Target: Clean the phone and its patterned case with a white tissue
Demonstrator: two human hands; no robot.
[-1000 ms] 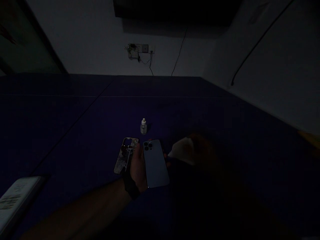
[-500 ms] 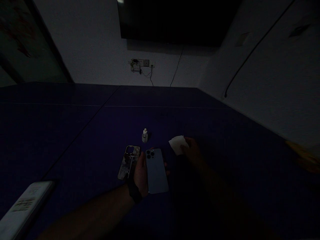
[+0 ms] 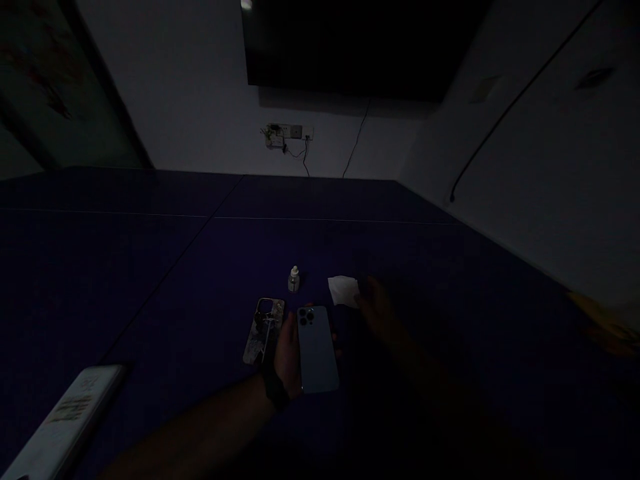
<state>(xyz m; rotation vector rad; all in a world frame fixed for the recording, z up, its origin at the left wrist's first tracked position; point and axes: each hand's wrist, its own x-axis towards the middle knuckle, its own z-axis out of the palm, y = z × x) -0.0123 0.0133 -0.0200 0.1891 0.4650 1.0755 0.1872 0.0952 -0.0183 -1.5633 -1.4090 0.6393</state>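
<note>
A light-blue smartphone (image 3: 319,353) lies back-up in my left hand (image 3: 289,353), camera lenses at the far end, with my fingers wrapped round its sides. My right hand (image 3: 379,312) pinches the right edge of a white wipe (image 3: 344,291), just beyond and to the right of the phone; darkness partly hides these fingers. Left of my left hand, a patterned phone case (image 3: 263,331) rests on the dark blue surface. Beyond the phone stands a small clear dropper bottle (image 3: 293,281) with a white cap.
A white box (image 3: 67,420) with printed marks lies at the lower left of the blue tabletop (image 3: 190,287). Wall sockets with cables (image 3: 290,132) and a dark screen (image 3: 350,47) are on the far wall. Something yellow (image 3: 600,313) is at the right edge. The light is very dim.
My right hand has moved left with the white wipe, closer to the phone's far end. The view has shifted slightly; my left hand still holds the phone.
</note>
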